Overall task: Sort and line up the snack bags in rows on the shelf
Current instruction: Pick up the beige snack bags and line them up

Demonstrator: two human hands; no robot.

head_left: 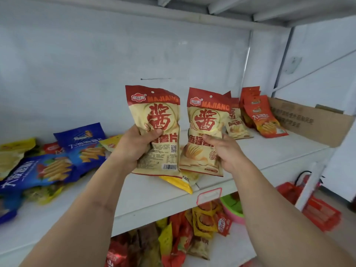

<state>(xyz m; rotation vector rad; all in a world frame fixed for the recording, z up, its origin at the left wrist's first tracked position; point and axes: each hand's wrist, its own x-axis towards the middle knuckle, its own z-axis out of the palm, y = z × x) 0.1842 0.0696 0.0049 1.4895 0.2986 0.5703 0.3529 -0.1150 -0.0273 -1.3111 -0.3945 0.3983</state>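
1. My left hand (pixel 134 145) is clenched round one cream-and-red MAJIANG chip bag (pixel 156 120), thumb across its front and fingers behind it, holding it upright in the middle of the frame above the white shelf (pixel 269 151).

2. My right hand (pixel 229 151) pinches a second MAJIANG bag (pixel 206 120) at its lower right side, thumb on the front and the other fingers behind it. This bag hangs just right of the first, and the two edges look close to touching.

3. The started rows are in the centre right of the frame: a standing row of the same cream bags (pixel 238 122) and, just beside it, a row of orange-red bags (pixel 260 114) in front of a cardboard box (pixel 308 120).

4. Both grips are on the lower half of puffy, slick bags, so the tops could flop or a bag could slide out as I reach across (the right-hand pinch looks the weaker one).

5. Setting a new bag against the cream row could push the leaning ones over, and they might take the orange-red row with them.

6. A yellow bag (pixel 179 183) lies under my hands with its corner out over the shelf's front lip; a brush from my wrist or a bag could knock it to the lower shelf.

7. The loose blue bags (pixel 57 160) piled at the left are still unsorted, and a careless elbow might scatter them further.
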